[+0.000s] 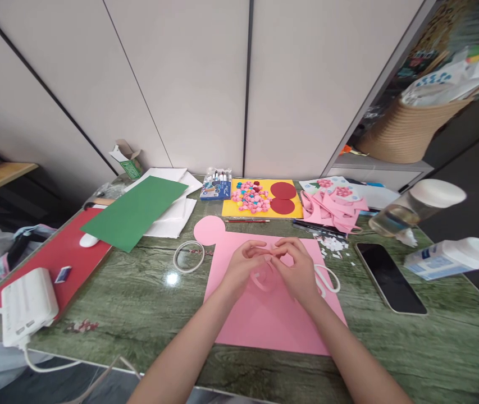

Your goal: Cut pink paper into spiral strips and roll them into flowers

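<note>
My left hand (245, 266) and my right hand (293, 266) meet above a large pink paper sheet (277, 325). Both have their fingertips pinched on a thin pink paper piece (260, 283), whose curved lower part hangs below them; its upper part is mostly hidden by the fingers. To the right of my right hand, white looped handles, apparently of scissors (332, 278), stick out at the sheet's edge. A pink paper circle (209, 230) lies at the sheet's upper left corner. Beside the sheet on the left is a whitish ring (176, 264), perhaps a tape roll.
Behind lie a yellow sheet (226, 207) with pink beads (256, 199) and red circles (282, 206), plus pink scraps (332, 207). A phone (391, 278), bottle (454, 258) and clear cup (399, 216) stand right. Green paper (138, 210) and a power bank (31, 303) are left.
</note>
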### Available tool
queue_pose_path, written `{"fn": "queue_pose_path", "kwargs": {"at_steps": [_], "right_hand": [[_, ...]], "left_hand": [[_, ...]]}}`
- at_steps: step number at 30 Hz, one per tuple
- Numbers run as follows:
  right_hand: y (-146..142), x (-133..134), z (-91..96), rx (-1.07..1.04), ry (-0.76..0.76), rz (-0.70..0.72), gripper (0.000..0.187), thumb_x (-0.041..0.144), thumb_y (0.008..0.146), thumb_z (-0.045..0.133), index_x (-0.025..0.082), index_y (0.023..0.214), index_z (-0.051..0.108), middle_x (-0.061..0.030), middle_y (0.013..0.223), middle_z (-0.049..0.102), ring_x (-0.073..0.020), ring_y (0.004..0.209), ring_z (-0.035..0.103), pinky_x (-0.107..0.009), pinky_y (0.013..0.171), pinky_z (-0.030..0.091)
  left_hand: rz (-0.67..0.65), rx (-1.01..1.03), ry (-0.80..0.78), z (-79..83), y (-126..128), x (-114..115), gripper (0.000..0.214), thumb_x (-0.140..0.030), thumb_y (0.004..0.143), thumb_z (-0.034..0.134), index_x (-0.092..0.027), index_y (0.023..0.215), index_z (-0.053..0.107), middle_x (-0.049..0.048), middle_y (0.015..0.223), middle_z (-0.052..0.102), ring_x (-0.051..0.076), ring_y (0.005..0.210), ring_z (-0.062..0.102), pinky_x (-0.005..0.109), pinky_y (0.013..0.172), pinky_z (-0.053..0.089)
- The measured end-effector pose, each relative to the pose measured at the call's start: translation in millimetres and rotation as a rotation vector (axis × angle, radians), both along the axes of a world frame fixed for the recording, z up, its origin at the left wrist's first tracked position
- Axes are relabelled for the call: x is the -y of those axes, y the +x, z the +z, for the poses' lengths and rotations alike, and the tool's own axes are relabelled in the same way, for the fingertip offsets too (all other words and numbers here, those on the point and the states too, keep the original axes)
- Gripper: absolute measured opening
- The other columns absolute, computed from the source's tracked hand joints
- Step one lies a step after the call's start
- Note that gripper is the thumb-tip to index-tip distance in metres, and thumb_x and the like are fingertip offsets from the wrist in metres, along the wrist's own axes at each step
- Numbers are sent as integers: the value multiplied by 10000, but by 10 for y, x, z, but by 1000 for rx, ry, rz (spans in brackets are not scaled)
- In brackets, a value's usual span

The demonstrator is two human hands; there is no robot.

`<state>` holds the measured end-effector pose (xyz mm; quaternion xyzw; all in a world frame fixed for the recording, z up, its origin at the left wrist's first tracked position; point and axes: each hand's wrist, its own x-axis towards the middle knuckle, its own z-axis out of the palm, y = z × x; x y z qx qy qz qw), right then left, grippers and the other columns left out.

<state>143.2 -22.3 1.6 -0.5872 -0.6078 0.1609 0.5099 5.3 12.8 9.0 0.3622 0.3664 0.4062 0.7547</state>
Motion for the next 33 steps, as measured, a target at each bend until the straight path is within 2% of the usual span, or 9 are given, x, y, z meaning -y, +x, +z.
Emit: {"fn": "queue_pose_path", "kwargs": {"at_steps": [4,10,19,26,30,33], "right_hand": [[0,-6,-9,3,-2,-6,141,187,734,655,216,633,560,-34,858,569,-210,840,574,-370,747,461],[13,-14,-44,28,-7,46,175,152,718,652,219,631,516,-30,893,562,-208,876,577,-355,773,454],[13,0,-20,76,-14,106,164,142,730,634,220,650,514,-24,894,545,-198,879,579,-340,760,473],[0,18,1,92,-14,116,84,166,799,587,238,835,613,-28,937,546,-137,673,561,-326,699,493],[10,16,-20,97,-10,143,144,173,829,560,252,904,655,-41,955,556,-155,722,576,-347,734,506],[10,13,-35,98,-7,180,219,159,849,531,280,966,672,-44,971,573,-183,854,593,-353,780,510]], "left_hand": [[-27,-29,21,19,3,13,335,-207,566,782,-156,863,637,18,753,658,134,729,596,260,705,400],[-61,-65,59,47,-1,16,271,-161,593,730,-153,851,651,10,718,624,126,698,562,251,674,389],[-95,-51,78,13,-2,0,267,-111,580,680,-149,844,656,16,716,627,135,696,557,241,641,382],[-19,-30,56,-23,-50,-43,248,-151,616,692,-168,861,657,2,709,635,119,693,577,247,719,389],[-2,-21,39,-18,-59,-52,259,-164,608,708,-165,862,658,0,694,639,119,684,584,248,713,389],[-3,-11,38,-24,-52,-53,261,-160,604,716,-162,858,654,11,721,656,131,720,604,259,741,401]]}}
